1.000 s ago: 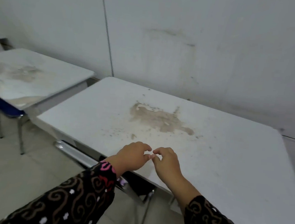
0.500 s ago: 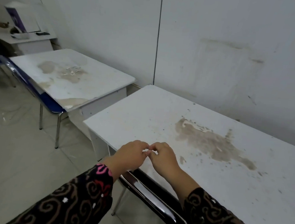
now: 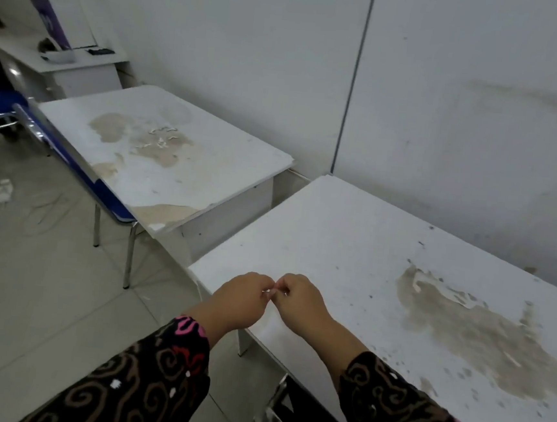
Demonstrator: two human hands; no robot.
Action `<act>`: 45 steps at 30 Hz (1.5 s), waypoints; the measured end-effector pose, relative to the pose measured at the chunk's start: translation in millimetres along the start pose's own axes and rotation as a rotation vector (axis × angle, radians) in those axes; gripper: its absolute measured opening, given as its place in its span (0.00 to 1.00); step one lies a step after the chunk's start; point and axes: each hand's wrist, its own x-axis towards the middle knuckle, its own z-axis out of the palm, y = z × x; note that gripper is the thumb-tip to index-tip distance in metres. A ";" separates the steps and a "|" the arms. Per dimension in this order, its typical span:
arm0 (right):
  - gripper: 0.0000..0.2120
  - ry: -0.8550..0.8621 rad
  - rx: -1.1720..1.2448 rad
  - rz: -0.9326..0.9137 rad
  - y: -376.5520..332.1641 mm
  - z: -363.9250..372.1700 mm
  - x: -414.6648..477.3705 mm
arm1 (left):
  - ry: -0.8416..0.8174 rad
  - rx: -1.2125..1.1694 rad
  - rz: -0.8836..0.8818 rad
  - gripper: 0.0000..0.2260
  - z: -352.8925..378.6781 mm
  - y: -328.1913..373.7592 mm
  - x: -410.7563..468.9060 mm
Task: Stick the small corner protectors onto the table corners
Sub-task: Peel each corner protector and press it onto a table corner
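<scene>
In the head view, the left hand (image 3: 238, 303) and right hand (image 3: 299, 302) meet just above the near left corner of the stained white table (image 3: 335, 242), the curled fingers (image 3: 261, 282) of both pinching a tiny pale corner protector (image 3: 269, 292), too small to see clearly.

Left hand (image 3: 239, 300) and right hand (image 3: 299, 302) meet fingertip to fingertip above near-left corner area of white table (image 3: 352, 237). Fingers of both curled, pinching small pale piece (image 3: 268, 292) between them; too small to identify. Dark patterned sleeves (image 3: 140, 384) on both forearms. Large brown worn patch (image 3: 482, 333) on tabletop, right of hands. Second white table (image 3: 179, 175) to left, top peeling, blue chair (image 3: 110, 196) against its near-left edge. Far left: desk (image 3: 81, 65) with purple-white box (image 3: 61, 23). Black chair (image 3: 286, 413) tucked under near table.
</scene>
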 end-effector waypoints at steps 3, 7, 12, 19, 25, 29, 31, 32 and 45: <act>0.06 -0.029 -0.012 -0.013 -22.7 23.9 27.0 | 0.002 -0.009 0.001 0.13 -19.3 -37.3 10.8; 0.05 -0.010 -0.005 -0.047 -66.3 61.3 70.0 | 0.012 -0.042 -0.002 0.12 -51.2 -99.5 26.1; 0.02 0.028 0.070 -0.043 -135.7 119.0 126.5 | 0.033 -0.141 -0.051 0.16 -106.8 -193.4 47.5; 0.13 0.057 0.148 -0.006 -231.4 193.3 199.8 | 0.013 -0.199 -0.118 0.19 -177.0 -317.4 75.7; 0.12 0.031 0.133 0.008 -260.8 220.6 246.7 | -0.006 -0.233 -0.117 0.19 -206.2 -371.7 104.9; 0.13 0.028 0.126 0.021 -273.1 234.2 306.5 | -0.015 -0.221 -0.114 0.19 -222.9 -408.3 156.4; 0.13 0.028 0.130 0.023 -275.9 235.7 338.1 | -0.005 -0.226 -0.109 0.19 -231.8 -418.1 185.0; 0.13 0.033 0.130 0.028 -276.9 236.6 357.9 | -0.005 -0.221 -0.105 0.19 -236.5 -424.3 203.6; 0.16 -0.036 0.044 0.041 -321.2 235.0 552.5 | 0.032 -0.276 -0.198 0.18 -321.5 -503.0 375.5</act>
